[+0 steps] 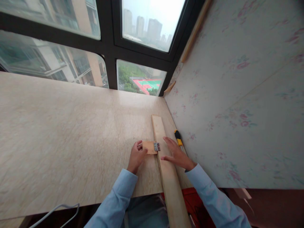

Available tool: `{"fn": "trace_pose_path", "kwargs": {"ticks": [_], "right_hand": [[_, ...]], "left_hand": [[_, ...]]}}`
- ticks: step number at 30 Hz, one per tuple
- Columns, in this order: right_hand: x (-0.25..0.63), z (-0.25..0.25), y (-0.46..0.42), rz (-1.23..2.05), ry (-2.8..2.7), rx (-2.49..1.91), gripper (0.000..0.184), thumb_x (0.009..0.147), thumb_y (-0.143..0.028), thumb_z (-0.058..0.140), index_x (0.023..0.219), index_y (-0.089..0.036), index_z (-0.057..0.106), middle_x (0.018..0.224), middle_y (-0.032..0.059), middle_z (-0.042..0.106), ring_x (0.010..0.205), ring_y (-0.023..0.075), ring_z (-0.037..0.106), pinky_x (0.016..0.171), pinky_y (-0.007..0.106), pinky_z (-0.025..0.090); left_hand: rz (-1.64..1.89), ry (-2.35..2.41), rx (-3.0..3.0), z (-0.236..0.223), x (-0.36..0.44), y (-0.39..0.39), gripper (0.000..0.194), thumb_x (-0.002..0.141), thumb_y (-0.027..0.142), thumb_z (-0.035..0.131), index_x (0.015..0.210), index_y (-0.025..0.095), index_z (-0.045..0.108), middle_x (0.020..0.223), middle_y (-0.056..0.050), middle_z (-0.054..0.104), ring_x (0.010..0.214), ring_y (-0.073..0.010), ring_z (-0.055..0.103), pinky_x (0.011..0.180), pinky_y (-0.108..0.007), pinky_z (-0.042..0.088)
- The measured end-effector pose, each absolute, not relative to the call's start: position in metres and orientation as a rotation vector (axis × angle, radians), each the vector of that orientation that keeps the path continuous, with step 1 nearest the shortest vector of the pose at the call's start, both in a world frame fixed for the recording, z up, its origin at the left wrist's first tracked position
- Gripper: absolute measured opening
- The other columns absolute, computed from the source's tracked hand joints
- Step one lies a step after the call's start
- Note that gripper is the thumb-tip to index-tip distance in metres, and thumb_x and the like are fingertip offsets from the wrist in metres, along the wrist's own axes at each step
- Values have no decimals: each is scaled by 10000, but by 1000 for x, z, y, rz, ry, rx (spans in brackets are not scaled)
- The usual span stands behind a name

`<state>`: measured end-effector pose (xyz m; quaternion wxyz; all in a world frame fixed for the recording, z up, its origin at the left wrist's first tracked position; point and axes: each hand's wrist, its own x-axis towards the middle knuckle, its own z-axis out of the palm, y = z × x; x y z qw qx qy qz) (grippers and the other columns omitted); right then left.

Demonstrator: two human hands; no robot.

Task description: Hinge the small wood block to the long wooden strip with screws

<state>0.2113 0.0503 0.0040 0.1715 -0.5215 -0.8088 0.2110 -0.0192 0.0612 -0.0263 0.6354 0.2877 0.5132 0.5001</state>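
Left to right, on the surface [71,136]: left hand [137,155] gripping a small wooden piece [148,147]; hinge [157,146] bridging it and the long board [171,182]; right hand [177,153] spread open, gripping nothing; screwdriver [177,136] beside the wall [225,95]. Apparent step: aligning the hinge; the next move calls for steadiness.

Pale blue cloth, plain in colour, covers both forearms. The left sleeve [115,197] and the right sleeve [215,194] are long, creased along their length, and end at the wrists in matching blue cuffs. The left hand [137,155] and right hand [175,154] are bare.
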Motion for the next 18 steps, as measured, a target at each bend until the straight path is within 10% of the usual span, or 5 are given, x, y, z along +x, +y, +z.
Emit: {"fn": "trace_pose_path", "kwargs": {"ticks": [7,18], "right_hand": [[197,-41,7,582,-2003,-1704,1095,778,-453,741,1574,-251,16,1640,179,83,1506,366,98,1183,609,227],[177,-44,18,418,-1711,-1744,1009,648,-173,645,1532,-169,157,1540,196,355,1421,413,341,1152,631,309]], "left_hand": [[1181,1242,734,-27,-16,61,510,693,5,660,1170,122,524,1130,-149,659,937,-200,697,848,-348,566],[1143,1237,827,-29,-4,70,495,674,-32,626,1142,107,541,1090,-134,679,899,-184,699,838,-327,567]]}}
